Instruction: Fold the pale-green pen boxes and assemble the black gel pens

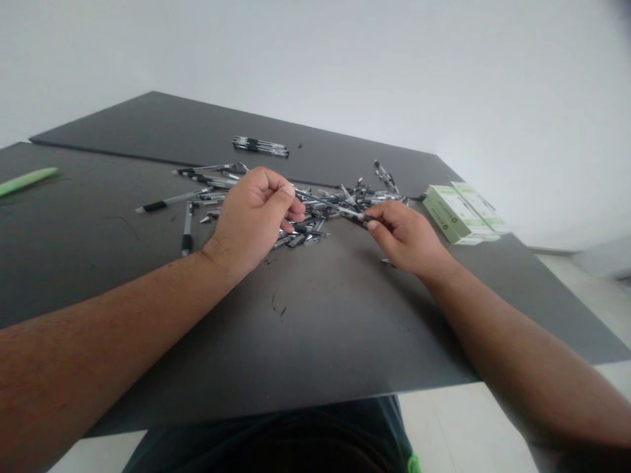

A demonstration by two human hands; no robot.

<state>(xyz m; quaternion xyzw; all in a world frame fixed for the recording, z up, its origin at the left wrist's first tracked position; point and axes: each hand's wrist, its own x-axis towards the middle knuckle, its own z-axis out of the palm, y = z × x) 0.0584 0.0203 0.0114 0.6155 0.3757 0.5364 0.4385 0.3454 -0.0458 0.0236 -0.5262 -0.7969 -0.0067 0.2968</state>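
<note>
A thin dark pen refill stretches between my two hands above a heap of pen parts. My left hand pinches its left end, with the fingertips partly hidden behind the thumb. At the other end, where the rod turns whitish, my right hand is closed on a short black pen piece. Whether that piece is joined to the refill I cannot tell. Beneath and behind the hands lie clear pen barrels with black grips and small tips, the pen parts jumbled together on the dark table.
Farther back lies a neat bundle of pens. White and green boxes stand at the right. A green object with a pointed end lies far left. One pen barrel sits beside my left wrist. A wall rises behind the table.
</note>
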